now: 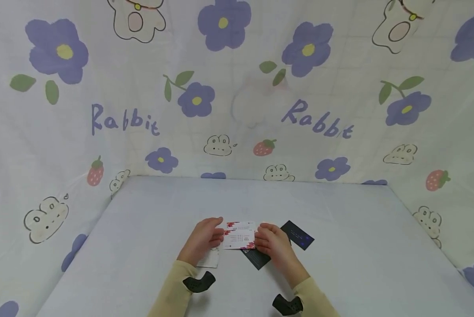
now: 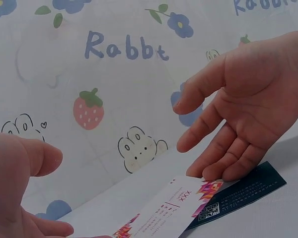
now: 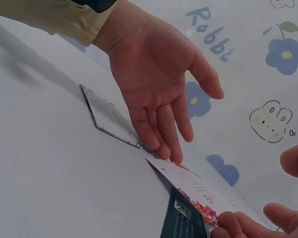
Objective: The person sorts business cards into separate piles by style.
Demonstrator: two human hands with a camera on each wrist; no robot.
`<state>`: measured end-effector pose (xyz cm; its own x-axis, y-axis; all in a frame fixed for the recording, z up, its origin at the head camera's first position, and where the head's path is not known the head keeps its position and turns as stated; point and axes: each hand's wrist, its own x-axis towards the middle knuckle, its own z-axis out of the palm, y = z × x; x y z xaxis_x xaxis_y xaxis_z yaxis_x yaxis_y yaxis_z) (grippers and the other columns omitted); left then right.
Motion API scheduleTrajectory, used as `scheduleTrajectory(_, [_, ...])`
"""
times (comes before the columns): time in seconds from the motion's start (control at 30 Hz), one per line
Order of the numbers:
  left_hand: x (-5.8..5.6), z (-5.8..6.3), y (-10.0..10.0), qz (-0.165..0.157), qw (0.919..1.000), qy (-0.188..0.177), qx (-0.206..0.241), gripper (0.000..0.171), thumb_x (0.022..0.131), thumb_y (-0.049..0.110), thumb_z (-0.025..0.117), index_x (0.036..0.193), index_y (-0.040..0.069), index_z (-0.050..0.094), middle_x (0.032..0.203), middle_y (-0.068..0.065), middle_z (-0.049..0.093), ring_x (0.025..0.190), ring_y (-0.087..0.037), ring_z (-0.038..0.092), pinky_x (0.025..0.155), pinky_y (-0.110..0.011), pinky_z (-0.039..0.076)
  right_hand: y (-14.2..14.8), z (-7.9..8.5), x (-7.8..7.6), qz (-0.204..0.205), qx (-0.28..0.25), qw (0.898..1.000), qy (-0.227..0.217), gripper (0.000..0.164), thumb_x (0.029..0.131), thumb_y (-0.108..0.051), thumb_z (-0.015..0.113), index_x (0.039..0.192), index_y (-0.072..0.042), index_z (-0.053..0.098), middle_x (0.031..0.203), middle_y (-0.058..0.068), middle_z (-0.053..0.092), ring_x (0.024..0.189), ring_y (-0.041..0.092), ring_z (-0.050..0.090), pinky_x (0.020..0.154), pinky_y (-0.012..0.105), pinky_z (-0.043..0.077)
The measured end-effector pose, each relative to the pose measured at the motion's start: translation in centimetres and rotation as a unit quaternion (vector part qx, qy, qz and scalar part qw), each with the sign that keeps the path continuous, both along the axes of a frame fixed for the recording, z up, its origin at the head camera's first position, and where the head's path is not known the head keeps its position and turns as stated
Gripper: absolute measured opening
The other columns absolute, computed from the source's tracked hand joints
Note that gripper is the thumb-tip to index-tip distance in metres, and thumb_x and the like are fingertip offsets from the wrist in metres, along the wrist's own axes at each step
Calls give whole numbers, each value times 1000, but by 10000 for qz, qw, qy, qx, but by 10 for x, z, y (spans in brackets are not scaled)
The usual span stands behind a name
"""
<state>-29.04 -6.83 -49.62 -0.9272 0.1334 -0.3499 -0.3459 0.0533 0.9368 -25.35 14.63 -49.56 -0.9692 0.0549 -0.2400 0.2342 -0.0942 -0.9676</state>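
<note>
White card (image 1: 237,241) printed in red, seen as smooth thin paper, matt. Dark card (image 1: 257,259) below likewise seen as smooth, paper-like. Tabletop (image 1: 340,211) surfaced in matt white, fairly smooth. Backdrop (image 1: 229,127) made of thin creased sheeting; cloth or plastic not distinguished. Sleeves (image 1: 171,286) made of matt cloth. Wrist mounts (image 1: 199,282) seemingly moulded in black plastic.

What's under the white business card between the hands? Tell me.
A dark teal business card, QR code showing, sticks out beneath it; its covered part is hidden, and I can't tell what else lies there.
</note>
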Motion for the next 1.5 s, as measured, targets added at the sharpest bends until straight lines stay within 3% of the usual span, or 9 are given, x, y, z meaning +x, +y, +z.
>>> scheduleTrajectory(0.3, [2,7,5,-148,9998,128,23,71,105,43,52,159,4,28,151,-26,49,130,-35,54,115,-49,43,9,3,1,186,-123,9998,-19,52,106,-24,52,145,7,40,125,26,66,88,12,69,79,26,60])
scheduleTrajectory(0.57, [15,27,3,-181,9974,550,427,65,107,36,49,158,3,29,152,-29,47,119,-32,58,111,-47,48,15,19,3,400,327,9986,122,54,105,-27,52,149,3,40,134,29,61,93,15,68,77,25,55])
scheduleTrajectory(0.77, [29,44,-7,-315,9938,824,676,59,108,31,46,158,2,29,152,-27,47,123,-33,57,111,-46,49,15,34,7,654,515,9962,273,50,106,-25,51,148,1,43,131,27,62,92,16,69,78,25,56])
scheduleTrajectory(0.93, [39,51,-17,-394,9912,923,861,58,109,29,44,158,4,28,154,-27,46,127,-34,57,110,-43,51,11,43,14,795,584,9948,263,48,105,-24,52,147,-1,45,127,24,65,89,16,70,77,25,57])
scheduleTrajectory(1.17, [50,49,-33,-383,9921,883,799,57,108,26,44,158,3,28,154,-29,44,126,-34,58,109,-43,51,2,44,24,1092,553,9923,206,50,104,-24,52,147,0,43,128,27,64,87,16,70,76,23,55])
scheduleTrajectory(1.5, [61,29,-44,-219,9967,615,488,59,108,31,45,158,3,29,152,-29,46,123,-33,59,108,-45,52,-10,34,34,1231,425,9914,117,52,100,-23,57,144,4,45,119,20,67,85,15,70,76,26,58])
